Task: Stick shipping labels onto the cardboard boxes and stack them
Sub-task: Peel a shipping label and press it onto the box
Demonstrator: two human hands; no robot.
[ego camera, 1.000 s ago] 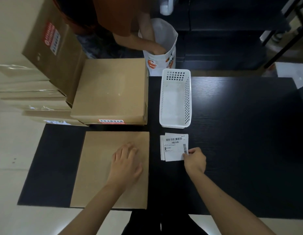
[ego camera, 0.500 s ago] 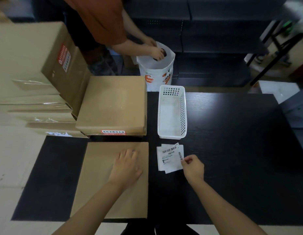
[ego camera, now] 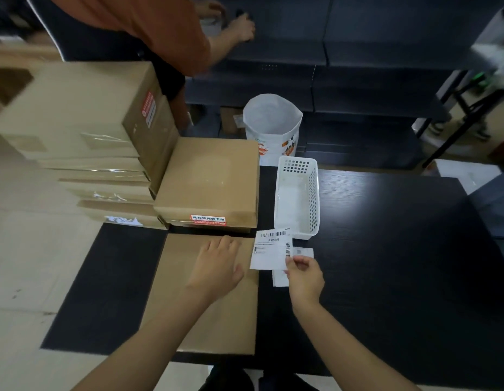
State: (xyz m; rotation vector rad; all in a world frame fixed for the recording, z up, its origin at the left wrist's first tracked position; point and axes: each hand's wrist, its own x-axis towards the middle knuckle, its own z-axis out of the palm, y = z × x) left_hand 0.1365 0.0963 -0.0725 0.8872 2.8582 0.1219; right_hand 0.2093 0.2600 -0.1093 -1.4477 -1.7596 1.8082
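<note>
A flat cardboard box [ego camera: 217, 317] lies on the black table [ego camera: 386, 263] in front of me. My left hand [ego camera: 217, 266] rests flat on its top, fingers spread. My right hand [ego camera: 303, 273] pinches the lower right corner of a white shipping label [ego camera: 270, 251] with barcodes and holds it lifted just right of the box. More label sheets [ego camera: 303, 253] lie on the table beneath it. A second closed box [ego camera: 211, 182] with a red sticker on its front stands behind the first.
A stack of cardboard boxes [ego camera: 84, 131] stands at the back left. A white perforated basket [ego camera: 298, 196] sits behind the labels, a white bag [ego camera: 273, 128] beyond it. A person in an orange shirt [ego camera: 149, 26] reaches toward dark shelving [ego camera: 358, 52].
My right hand has lifted the top label off the pile, toward the box. The other person's hands left the white bag and moved to the shelving. The camera tilted up.
</note>
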